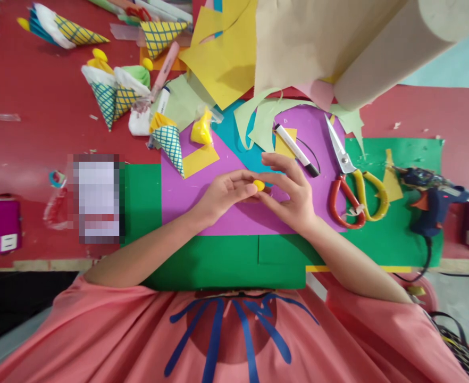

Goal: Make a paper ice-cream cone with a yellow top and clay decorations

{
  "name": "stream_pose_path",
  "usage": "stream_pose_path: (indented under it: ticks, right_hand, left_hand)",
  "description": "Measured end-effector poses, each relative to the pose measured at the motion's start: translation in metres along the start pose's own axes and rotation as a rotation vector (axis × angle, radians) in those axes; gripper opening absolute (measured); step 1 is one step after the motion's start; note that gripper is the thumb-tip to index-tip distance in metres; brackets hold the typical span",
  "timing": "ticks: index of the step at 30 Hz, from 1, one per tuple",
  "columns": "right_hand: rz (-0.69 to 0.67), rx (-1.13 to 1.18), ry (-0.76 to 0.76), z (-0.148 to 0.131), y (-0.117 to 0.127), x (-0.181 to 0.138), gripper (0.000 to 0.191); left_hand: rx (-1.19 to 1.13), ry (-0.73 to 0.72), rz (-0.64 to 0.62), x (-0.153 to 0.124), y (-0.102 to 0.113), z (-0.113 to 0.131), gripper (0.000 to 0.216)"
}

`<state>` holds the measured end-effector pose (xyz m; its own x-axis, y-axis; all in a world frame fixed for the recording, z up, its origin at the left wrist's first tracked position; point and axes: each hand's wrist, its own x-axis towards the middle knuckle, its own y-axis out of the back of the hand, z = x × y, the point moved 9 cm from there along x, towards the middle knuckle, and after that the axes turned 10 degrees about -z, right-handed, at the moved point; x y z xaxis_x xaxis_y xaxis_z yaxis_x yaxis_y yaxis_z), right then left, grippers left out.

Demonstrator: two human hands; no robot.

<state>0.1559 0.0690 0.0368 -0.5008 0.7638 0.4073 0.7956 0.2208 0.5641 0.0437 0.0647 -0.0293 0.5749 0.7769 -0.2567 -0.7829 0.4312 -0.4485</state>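
A small yellow ball of clay point(259, 185) sits between the fingertips of both my hands, above a purple paper sheet point(218, 207). My left hand point(222, 194) lies palm up with its fingers curled toward the ball. Over the ball from the right comes my right hand point(292, 194), whose fingers pinch it. A marker pen point(296, 150) lies just beyond my right hand, on a yellow scrap.
Red and yellow scissors point(354, 183) and a blue glue gun point(432, 199) lie to the right on green paper point(410, 159). Paper cones point(169, 144) and a yellow clay bag point(201, 130) lie ahead on the left. A brown paper roll point(394, 48) overhangs at top right.
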Motion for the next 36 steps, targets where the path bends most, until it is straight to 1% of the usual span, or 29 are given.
stream_pose_path:
  ticks: [3, 5, 8, 10, 11, 13, 15, 17, 18, 20, 22, 24, 26, 28, 30, 31, 34, 36]
  right_hand:
    - [-0.043, 0.017, -0.023, 0.002, -0.004, 0.001, 0.035]
    - [-0.056, 0.030, -0.033, 0.003, -0.005, 0.001, 0.038]
    - [-0.043, 0.021, -0.031, 0.004, -0.003, 0.000, 0.026]
    - [-0.036, 0.012, -0.022, 0.003, -0.002, -0.001, 0.023]
    - [-0.039, 0.008, -0.018, 0.003, -0.002, -0.001, 0.023]
    - [-0.057, 0.003, -0.009, 0.001, -0.004, 0.000, 0.025]
    - [-0.069, 0.009, 0.013, -0.002, -0.006, 0.001, 0.034]
    - [-0.067, 0.015, 0.036, -0.005, -0.006, 0.002, 0.042]
    - [-0.064, 0.014, 0.040, -0.006, -0.005, 0.001, 0.041]
    - [-0.062, -0.003, 0.019, -0.005, -0.004, 0.001, 0.032]
    - [-0.063, -0.025, -0.002, -0.004, -0.003, -0.001, 0.025]
    - [-0.064, -0.035, 0.008, -0.005, -0.003, -0.001, 0.024]
    - [-0.072, -0.031, 0.028, -0.006, -0.004, -0.001, 0.029]
    - [-0.083, -0.023, 0.034, -0.006, -0.006, 0.000, 0.040]
    - [-0.094, -0.024, 0.028, -0.006, -0.007, 0.001, 0.048]
    - [-0.093, -0.026, 0.028, -0.006, -0.007, 0.001, 0.046]
    - [-0.055, -0.022, 0.045, -0.008, -0.003, 0.000, 0.029]
    - [-0.027, 0.010, 0.050, -0.010, 0.000, 0.000, 0.025]
  left_hand:
    - [0.066, -0.024, 0.055, -0.001, 0.005, 0.003, 0.037]
    - [0.062, -0.019, 0.057, 0.000, 0.005, 0.002, 0.036]
    - [-0.003, 0.010, 0.021, 0.000, 0.003, -0.003, 0.047]
    - [-0.038, 0.016, -0.009, 0.001, 0.000, -0.004, 0.055]
    - [-0.037, 0.011, -0.016, 0.001, -0.001, -0.003, 0.055]
    - [-0.004, 0.002, -0.013, 0.000, 0.000, -0.002, 0.048]
    - [0.015, 0.001, -0.004, 0.000, 0.001, -0.003, 0.038]
    - [0.004, 0.003, -0.017, 0.000, 0.000, -0.005, 0.034]
    - [0.000, 0.007, -0.032, 0.000, -0.001, -0.006, 0.034]
    - [-0.001, 0.009, -0.065, 0.000, -0.004, -0.006, 0.036]
    - [-0.004, -0.005, -0.095, 0.000, -0.007, -0.004, 0.045]
    - [0.005, -0.019, -0.095, -0.001, -0.009, -0.002, 0.051]
    - [0.036, -0.019, -0.079, -0.001, -0.008, 0.000, 0.049]
    - [0.061, -0.001, -0.075, -0.001, -0.008, -0.002, 0.042]
    - [0.068, 0.004, -0.085, -0.001, -0.008, -0.003, 0.042]
    - [0.074, 0.006, -0.090, -0.001, -0.008, -0.003, 0.043]
    - [0.102, -0.003, -0.104, -0.002, -0.008, -0.004, 0.050]
    - [0.101, -0.026, -0.101, -0.003, -0.008, -0.002, 0.061]
